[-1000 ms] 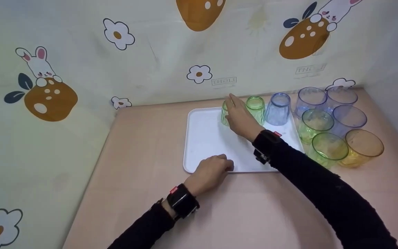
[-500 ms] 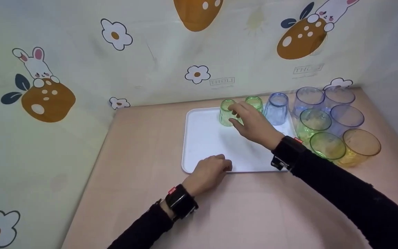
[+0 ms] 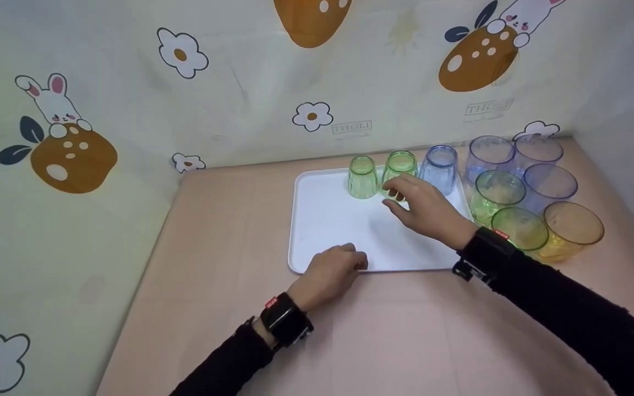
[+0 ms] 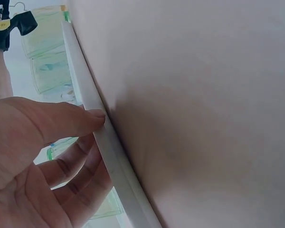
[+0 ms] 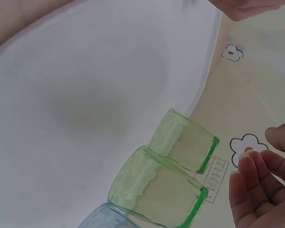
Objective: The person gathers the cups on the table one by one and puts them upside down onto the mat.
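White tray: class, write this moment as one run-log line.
left hand: pinches near rim of white tray; right hand: empty, above tray; on tray: two green tumblers, blue tumbler, all inverted

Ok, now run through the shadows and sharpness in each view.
Head view: a soft shadow on the white tray under the right hand, with faint, hard-to-read lettering on the backdrop; left wrist view: a broad, soft-edged shadow on the table beside the tray; right wrist view: a diffuse grey shadow across the tray, and a hazy look that leaves the green glasses pale.
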Available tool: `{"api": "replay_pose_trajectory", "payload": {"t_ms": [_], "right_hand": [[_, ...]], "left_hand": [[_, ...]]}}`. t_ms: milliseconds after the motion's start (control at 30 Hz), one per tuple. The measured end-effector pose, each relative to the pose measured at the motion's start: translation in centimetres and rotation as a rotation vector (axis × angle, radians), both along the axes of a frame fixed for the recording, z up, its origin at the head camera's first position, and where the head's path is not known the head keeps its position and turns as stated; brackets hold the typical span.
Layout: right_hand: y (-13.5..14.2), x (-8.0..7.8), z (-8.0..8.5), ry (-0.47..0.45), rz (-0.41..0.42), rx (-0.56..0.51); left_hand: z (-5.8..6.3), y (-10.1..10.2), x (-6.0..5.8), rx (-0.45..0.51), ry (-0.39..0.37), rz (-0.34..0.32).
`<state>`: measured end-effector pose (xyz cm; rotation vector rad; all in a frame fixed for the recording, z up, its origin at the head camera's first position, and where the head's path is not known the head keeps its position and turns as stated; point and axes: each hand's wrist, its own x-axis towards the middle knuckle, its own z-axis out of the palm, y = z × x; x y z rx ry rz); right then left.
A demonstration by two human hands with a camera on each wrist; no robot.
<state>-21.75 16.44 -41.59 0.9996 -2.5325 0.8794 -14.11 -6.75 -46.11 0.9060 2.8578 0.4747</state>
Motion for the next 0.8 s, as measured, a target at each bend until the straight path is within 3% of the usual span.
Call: {"api": "replay_pose_trajectory", "payload": {"t_ms": [300,500,800], "right_hand": [[2.5,0.7,-0.3,0.010,-0.015,-0.002],[5.0,1.4,1.1,0.002,-0.046,0.033],[10.9,3.0,4.6,-0.191,-0.202,0.194]], "left_hand": [[0.1,-0.1,0.1,0.016,-0.008,-0.002],[0.1,-0.2,0.2,0.032,0.014,-0.009],[0.0,-0.5,0.4,0.019,0.038,-0.012]]}}
